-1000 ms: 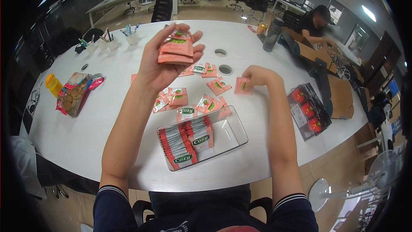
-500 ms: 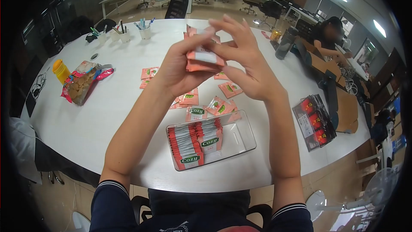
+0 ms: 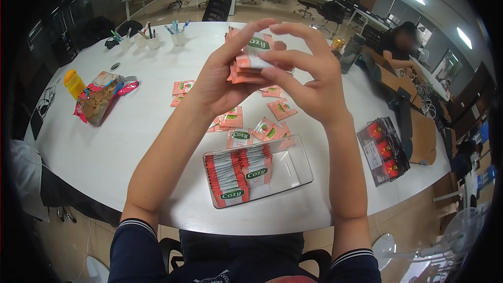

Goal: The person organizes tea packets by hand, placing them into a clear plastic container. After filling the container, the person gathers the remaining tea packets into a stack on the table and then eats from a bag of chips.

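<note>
Sachets point(image 3: 250, 63) sit stacked in the curled left hand point(image 3: 221, 79); beside it, the right hand point(image 3: 314, 77) pinches their edge. They look light, pliable, probably slippery, best held along the edges.

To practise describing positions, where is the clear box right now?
In the head view, the clear box stands low in the middle, on the near side of the white table, just below the loose packets.

"Which markings do we log?"
"We log 'Cozy': eight-o'clock front packet point(image 3: 231, 196) and central front packet point(image 3: 257, 179), clear box point(image 3: 293, 167) at six; loose packet point(image 3: 240, 137), box's eleven. Held packet point(image 3: 256, 48), twelve: 'ozy'."
</note>
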Demonstrator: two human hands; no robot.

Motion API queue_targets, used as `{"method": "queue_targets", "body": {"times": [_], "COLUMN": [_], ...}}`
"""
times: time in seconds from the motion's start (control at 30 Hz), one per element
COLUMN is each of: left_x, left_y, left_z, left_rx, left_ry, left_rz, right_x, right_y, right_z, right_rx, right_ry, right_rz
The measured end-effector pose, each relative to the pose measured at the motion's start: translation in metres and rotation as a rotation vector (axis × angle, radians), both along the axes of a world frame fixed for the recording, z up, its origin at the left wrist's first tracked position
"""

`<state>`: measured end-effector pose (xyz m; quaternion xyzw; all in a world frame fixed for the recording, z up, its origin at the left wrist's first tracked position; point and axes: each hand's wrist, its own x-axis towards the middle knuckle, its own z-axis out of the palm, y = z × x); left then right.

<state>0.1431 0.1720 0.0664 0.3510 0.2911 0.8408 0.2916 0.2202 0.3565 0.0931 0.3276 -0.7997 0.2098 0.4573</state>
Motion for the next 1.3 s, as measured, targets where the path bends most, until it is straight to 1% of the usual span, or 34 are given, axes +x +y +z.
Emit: {"method": "queue_targets", "body": {"times": [0.07,0.17,0.27,0.3,0.4,0.43,0.53,0.57,0.67,0.7,0.8,0.83,0.93,0.97,1.07,1.1,1.17,1.2,1.27,1.3], "left_x": [-0.002,-0.001,-0.005,-0.008,0.000,0.001,-0.002,0.003,0.000,-0.003,-0.007,-0.005,0.002,0.013,0.011,0.010,0.007,0.007,0.006,0.006], "left_y": [0.002,0.007,0.006,0.005,0.009,0.006,0.002,0.005,0.001,0.004,0.002,0.003,0.012,0.013,0.019,0.021,0.023,0.020,0.012,0.010], "left_z": [-0.003,-0.004,-0.009,-0.007,-0.002,-0.001,0.002,0.008,0.002,0.000,-0.006,-0.005,-0.009,-0.005,-0.012,-0.013,-0.013,-0.012,-0.008,-0.007], "left_rx": [0.024,0.060,-0.028,-0.010,0.035,0.012,0.073,0.086,0.132,0.159,0.178,0.100,0.155,0.111,0.277,0.259,0.221,0.199,0.154,0.120], "left_ry": [-0.017,0.000,0.075,0.099,0.187,0.163,0.130,0.072,-0.054,-0.076,-0.090,-0.054,-0.122,-0.147,-0.255,-0.251,-0.243,-0.240,-0.234,-0.240], "left_rz": [-0.009,0.042,0.181,0.148,0.309,0.292,0.269,0.296,0.218,0.178,0.037,0.122,0.137,0.207,0.013,0.017,0.025,-0.005,-0.067,-0.024], "right_x": [0.004,0.003,0.009,0.008,0.010,0.006,0.007,0.012,0.017,0.016,0.019,0.019,0.015,0.013,0.012,0.012,0.015,0.018,0.021,0.021], "right_y": [-0.003,-0.006,-0.021,-0.017,-0.026,-0.030,-0.023,-0.029,-0.031,-0.028,-0.026,-0.027,-0.038,-0.042,-0.043,-0.042,-0.037,-0.033,-0.019,-0.014], "right_z": [-0.001,-0.004,-0.002,0.000,-0.002,-0.007,-0.007,-0.003,-0.002,-0.002,-0.003,-0.003,-0.006,-0.010,-0.011,-0.010,-0.006,-0.004,-0.002,-0.001], "right_rx": [0.018,-0.096,-0.779,-0.875,-1.052,-1.065,-0.699,-0.612,-0.347,-0.191,-0.182,-0.220,-0.352,-0.406,-0.527,-0.557,-0.419,-0.353,-0.140,-0.033], "right_ry": [0.136,0.317,-0.137,-0.285,-0.741,-0.774,-1.057,-1.118,-1.060,-0.979,-0.965,-0.968,-0.958,-0.948,-0.979,-0.999,-1.002,-1.002,-0.721,-0.580], "right_rz": [-0.132,-0.251,-0.006,0.102,0.334,0.344,0.276,0.258,0.244,0.216,0.192,0.191,0.168,0.149,0.142,0.148,0.156,0.159,0.147,0.142]}}
